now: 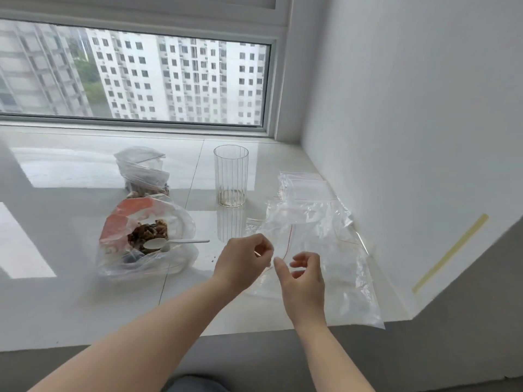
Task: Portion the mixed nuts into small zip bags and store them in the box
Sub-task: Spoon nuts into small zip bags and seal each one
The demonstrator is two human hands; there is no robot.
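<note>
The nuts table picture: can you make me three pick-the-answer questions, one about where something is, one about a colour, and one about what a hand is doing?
1. Where does the white spoon lie?
A. in the glass
B. on the open bag of nuts
C. on the windowsill edge

2. What colour is the zip line on the small zip bag between the hands?
A. red
B. blue
C. green

3. What is the left hand doing?
A. lying flat
B. holding the spoon
C. pinching the zip bag

Answers: 1 B, its bowl rests over the nuts. 2 A, a thin red line runs down it. 3 C, its fingertips close on the bag's edge.
</note>
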